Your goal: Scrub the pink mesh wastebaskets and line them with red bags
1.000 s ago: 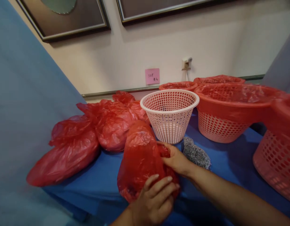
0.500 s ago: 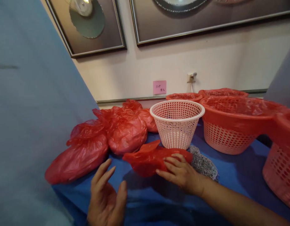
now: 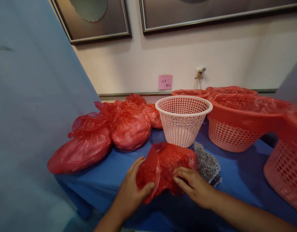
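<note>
A crumpled red plastic bag (image 3: 166, 161) is spread between my two hands near the table's front edge. My left hand (image 3: 134, 188) grips its left side, thumb in front and fingers behind. On the right side of the bag, the fingers of my right hand (image 3: 193, 187) are closed on the plastic. Just behind stands a white perforated plastic basket (image 3: 183, 129), upright and without a bag over its rim. A grey speckled cloth (image 3: 207, 164) lies to the right of the bag, close to my right wrist.
Several filled red bags (image 3: 131, 129) sit on the blue-covered table (image 3: 129, 161) at left. Pink baskets (image 3: 231, 137) with red bags over their rims stand at right. Behind are a wall with a pink note (image 3: 165, 82), a socket (image 3: 199, 73) and framed pictures (image 3: 102, 25).
My left hand has moved right and taken hold of the bag. The bag has come nearer and opened out between both hands. The camera view has tilted down slightly.
</note>
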Demonstrator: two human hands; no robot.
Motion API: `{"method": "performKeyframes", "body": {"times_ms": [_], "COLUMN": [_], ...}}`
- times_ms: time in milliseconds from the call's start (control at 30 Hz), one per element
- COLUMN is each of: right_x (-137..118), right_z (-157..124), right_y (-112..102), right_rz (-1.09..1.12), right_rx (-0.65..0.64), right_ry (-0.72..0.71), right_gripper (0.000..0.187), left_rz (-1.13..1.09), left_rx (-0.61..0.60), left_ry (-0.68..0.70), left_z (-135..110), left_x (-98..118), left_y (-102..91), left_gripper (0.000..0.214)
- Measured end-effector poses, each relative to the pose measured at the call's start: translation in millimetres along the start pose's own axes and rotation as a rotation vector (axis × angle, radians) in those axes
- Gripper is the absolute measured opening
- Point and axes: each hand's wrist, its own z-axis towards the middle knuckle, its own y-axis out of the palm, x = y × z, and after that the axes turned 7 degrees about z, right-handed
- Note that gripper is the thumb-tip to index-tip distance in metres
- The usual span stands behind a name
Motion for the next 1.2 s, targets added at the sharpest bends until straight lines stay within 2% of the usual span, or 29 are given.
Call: {"method": "performKeyframes", "body": {"times_ms": [67, 100, 133, 267, 333, 400, 467, 533, 600, 700, 733, 833, 867, 967, 1067, 1133, 1200], "right_x": [4, 7, 10, 32, 45, 57, 64, 59, 42, 3, -10, -34, -36, -24, -6, 2, 5], "right_z": [12, 18, 23, 32, 30, 26, 19, 12, 7, 12, 17, 38, 44, 55, 54, 52, 53], "right_y": [0, -1, -1, -1, -1, -3, -4, -4, 0, 8, 8, -3, -11, -42, -67, -75, -77], "right_rz": [0.01, 0.003, -0.009, -0.101, -0.187, -0.259, -0.281, -0.257, -0.236, -0.254, -0.269, -0.311, -0.316, -0.204, 0.08, 0.245, 0.332], "right_rx": [0.089, 0.122, 0.143, 0.154, 0.211, 0.293, 0.32, 0.304, 0.271, 0.23, 0.219, 0.211, 0.243, 0.432, 0.628, 0.764, 0.861], "right_ry": [0.024, 0.044, 0.07, 0.198, 0.236, 0.241, 0.241, 0.231, 0.155, -0.059, -0.133, -0.32, -0.339, -0.224, -0.057, 0.008, 0.045], "right_gripper": [0.016, 0.014, 0.014, 0.02, 0.028, 0.045, 0.062, 0.075, 0.084, 0.097, 0.095, 0.052, 0.046, 0.039, 0.025, 0.019, 0.023], "left_rz": [0.062, 0.096, 0.125, 0.125, 0.043, -0.07, -0.185, -0.262, -0.299, -0.351, -0.376, -0.427, -0.435, -0.523, -0.781, -0.907, -0.855], "left_rx": [-0.051, -0.059, -0.058, 0.001, 0.09, 0.21, 0.296, 0.343, 0.367, 0.357, 0.33, 0.241, 0.242, 0.308, 0.321, 0.336, 0.432], "left_ry": [0.072, 0.086, 0.087, 0.066, 0.018, -0.087, -0.21, -0.304, -0.327, -0.215, -0.151, 0.042, 0.066, -0.037, -0.193, -0.209, -0.149], "left_z": [-13, -19, -26, -42, -44, -43, -39, -33, -24, -5, 2, 29, 39, 69, 97, 107, 108], "left_x": [6, 9, 11, 13, 9, 4, 1, 1, 9, 31, 40, 62, 66, 68, 65, 66, 70], "left_y": [5.4, 8.3, 10.8, 13.9, 10.2, 4.3, -2.1, -7.8, -12.6, -18.4, -20.3, -28.2, -32.0, -47.1, -61.5, -65.0, -61.0], "left_gripper": [0.096, 0.099, 0.092, 0.034, 0.025, 0.022, 0.022, 0.024, 0.024, 0.019, 0.018, 0.02, 0.02, 0.016, 0.021, 0.026, 0.028]}}
